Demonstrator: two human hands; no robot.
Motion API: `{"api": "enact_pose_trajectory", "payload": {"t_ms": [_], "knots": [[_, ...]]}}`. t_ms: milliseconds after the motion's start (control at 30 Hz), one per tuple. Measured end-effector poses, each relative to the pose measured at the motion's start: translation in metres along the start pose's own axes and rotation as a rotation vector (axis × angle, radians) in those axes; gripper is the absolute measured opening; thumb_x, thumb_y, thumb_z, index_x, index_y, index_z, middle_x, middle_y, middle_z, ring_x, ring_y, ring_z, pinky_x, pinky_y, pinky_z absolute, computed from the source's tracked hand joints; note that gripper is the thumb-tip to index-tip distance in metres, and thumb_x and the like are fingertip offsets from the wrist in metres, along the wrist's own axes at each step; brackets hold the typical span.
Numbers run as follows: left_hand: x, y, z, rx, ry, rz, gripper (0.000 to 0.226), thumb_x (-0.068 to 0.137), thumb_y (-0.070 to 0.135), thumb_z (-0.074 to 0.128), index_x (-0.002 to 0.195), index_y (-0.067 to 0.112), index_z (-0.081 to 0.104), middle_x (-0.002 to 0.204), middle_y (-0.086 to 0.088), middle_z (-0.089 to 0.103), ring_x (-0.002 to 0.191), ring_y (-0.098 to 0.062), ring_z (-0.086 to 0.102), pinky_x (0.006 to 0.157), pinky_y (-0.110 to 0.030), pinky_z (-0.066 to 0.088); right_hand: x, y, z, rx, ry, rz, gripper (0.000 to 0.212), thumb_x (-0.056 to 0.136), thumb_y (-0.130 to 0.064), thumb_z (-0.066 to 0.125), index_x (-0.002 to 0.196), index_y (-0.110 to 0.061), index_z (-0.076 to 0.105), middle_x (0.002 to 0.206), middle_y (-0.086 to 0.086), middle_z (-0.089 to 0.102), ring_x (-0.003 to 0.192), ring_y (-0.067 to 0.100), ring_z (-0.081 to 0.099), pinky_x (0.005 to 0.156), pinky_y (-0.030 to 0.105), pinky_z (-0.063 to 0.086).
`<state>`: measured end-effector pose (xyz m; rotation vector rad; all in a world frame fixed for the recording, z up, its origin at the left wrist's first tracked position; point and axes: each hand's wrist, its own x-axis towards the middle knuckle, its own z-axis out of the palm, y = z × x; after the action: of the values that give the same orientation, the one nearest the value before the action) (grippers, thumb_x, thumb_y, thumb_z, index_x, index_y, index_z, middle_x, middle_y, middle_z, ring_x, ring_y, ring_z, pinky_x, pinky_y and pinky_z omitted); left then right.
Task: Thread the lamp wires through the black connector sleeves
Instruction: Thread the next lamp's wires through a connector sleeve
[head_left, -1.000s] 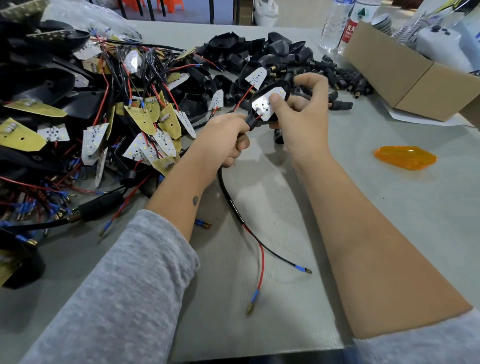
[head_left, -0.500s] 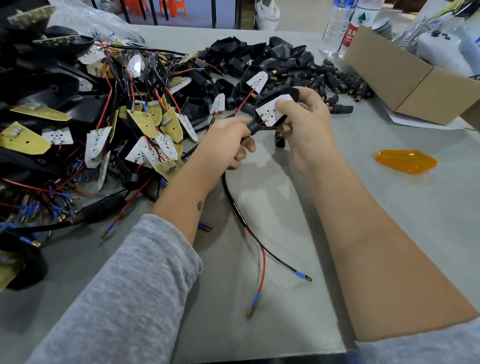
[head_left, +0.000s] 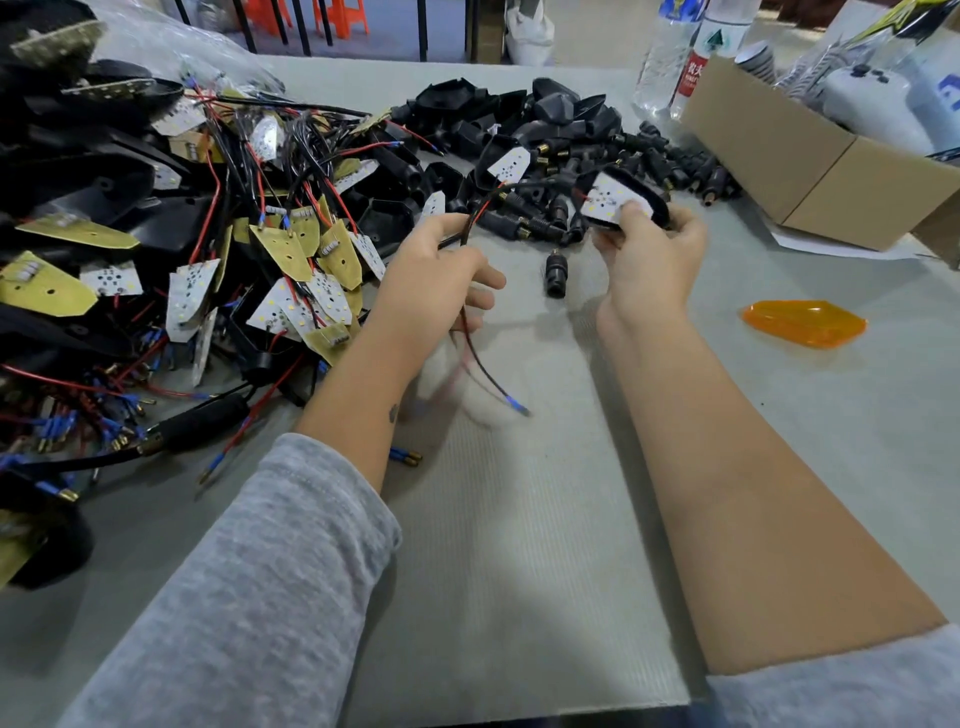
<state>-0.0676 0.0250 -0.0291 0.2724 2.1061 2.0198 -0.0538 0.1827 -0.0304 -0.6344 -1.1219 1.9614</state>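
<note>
Up above the grey desk (head_left: 519, 545), the right hand (head_left: 652, 260) holds a small lamp (head_left: 615, 200), its fingers (head_left: 631, 215) curled around the black housing and white LED board. From the lamp, red and black wires (head_left: 470, 332) run leftward through the left hand (head_left: 436, 280), whose fingers are curled loosely around them; their blue-tipped ends hang blurred below. One black sleeve (head_left: 556, 273) lies on the desk between the hands, with a pile of sleeves (head_left: 597, 161) behind.
</note>
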Motion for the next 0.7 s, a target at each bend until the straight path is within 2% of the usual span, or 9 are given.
{"api": "enact_pose_trajectory", "payload": {"t_ms": [100,200,300,400,467,533,600,633,700], "knots": [[-0.001,0.0,-0.003,-0.056,-0.012,-0.018,0.045,0.092,0.006,0.048,0.132,0.026,0.04,0.082,-0.009,0.071,0.052,-0.016,0.056,0.046,-0.024,0.042,0.005,-0.002,-0.005,0.033,0.184,0.029,0.02,0.091,0.001,0.057,0.095,-0.012,0.041,0.092,0.005,0.055,0.056,0.005,0.06,0.058,0.018,0.051],[-0.001,-0.001,-0.005,-0.014,-0.029,0.004,0.04,0.09,0.004,0.051,0.123,0.027,0.049,0.068,0.002,0.071,0.046,-0.013,0.055,0.042,-0.019,0.041,0.01,-0.004,-0.01,-0.005,0.296,0.033,0.021,0.091,-0.002,0.057,0.094,-0.013,0.039,0.088,0.002,0.053,0.063,0.009,0.058,0.052,0.014,0.045],[-0.001,-0.001,-0.007,-0.005,-0.056,0.02,0.029,0.092,0.001,0.049,0.103,0.023,0.063,0.067,0.005,0.07,0.046,-0.009,0.054,0.041,-0.018,0.039,0.012,-0.004,-0.012,-0.132,0.305,0.008,0.018,0.092,-0.005,0.052,0.097,-0.016,0.038,0.091,0.0,0.054,0.071,0.014,0.058,0.053,0.019,0.042],[-0.001,-0.002,-0.007,-0.051,-0.076,0.009,0.025,0.095,0.002,0.049,0.091,0.018,0.068,0.07,0.006,0.071,0.051,-0.006,0.058,0.046,-0.018,0.046,0.011,-0.005,-0.011,-0.323,0.194,0.006,0.022,0.09,-0.004,0.045,0.107,-0.018,0.041,0.096,0.001,0.054,0.069,0.012,0.052,0.054,0.022,0.039],[-0.002,-0.002,-0.006,-0.096,-0.09,-0.002,0.028,0.096,0.002,0.045,0.091,0.016,0.069,0.075,0.003,0.072,0.058,-0.008,0.063,0.056,-0.021,0.052,0.009,-0.003,-0.01,-0.469,0.093,-0.004,0.034,0.087,-0.004,0.046,0.118,-0.017,0.045,0.11,0.003,0.053,0.078,0.015,0.053,0.062,0.025,0.044],[-0.001,-0.001,-0.006,-0.15,-0.111,-0.021,0.035,0.093,0.0,0.037,0.095,0.012,0.07,0.084,-0.002,0.075,0.068,-0.013,0.068,0.068,-0.028,0.057,0.008,0.0,-0.008,-0.651,0.063,-0.061,0.045,0.085,-0.006,0.049,0.128,-0.018,0.045,0.131,0.005,0.042,0.104,0.02,0.051,0.086,0.031,0.047],[-0.001,0.001,-0.007,-0.201,-0.139,-0.022,0.037,0.09,-0.001,0.035,0.099,0.009,0.07,0.092,-0.007,0.076,0.079,-0.017,0.071,0.08,-0.033,0.058,0.002,0.002,-0.006,-0.914,0.1,-0.184,0.053,0.082,-0.008,0.054,0.132,-0.024,0.046,0.142,0.004,0.032,0.127,0.023,0.037,0.107,0.037,0.034],[0.0,0.001,-0.007,-0.21,-0.157,-0.007,0.039,0.09,-0.004,0.034,0.099,0.009,0.07,0.095,-0.007,0.076,0.084,-0.017,0.071,0.085,-0.033,0.057,-0.001,0.002,-0.005,-1.031,0.109,-0.273,0.056,0.079,-0.007,0.056,0.13,-0.028,0.048,0.144,0.004,0.03,0.131,0.023,0.032,0.11,0.039,0.028],[-0.001,0.001,-0.006,-0.168,-0.178,0.028,0.047,0.087,-0.013,0.031,0.101,0.013,0.069,0.097,-0.003,0.076,0.09,-0.014,0.072,0.092,-0.031,0.055,-0.006,0.002,-0.006,-1.184,0.048,-0.468,0.052,0.077,-0.005,0.055,0.119,-0.035,0.057,0.135,0.001,0.039,0.126,0.024,0.035,0.105,0.036,0.027]]}}
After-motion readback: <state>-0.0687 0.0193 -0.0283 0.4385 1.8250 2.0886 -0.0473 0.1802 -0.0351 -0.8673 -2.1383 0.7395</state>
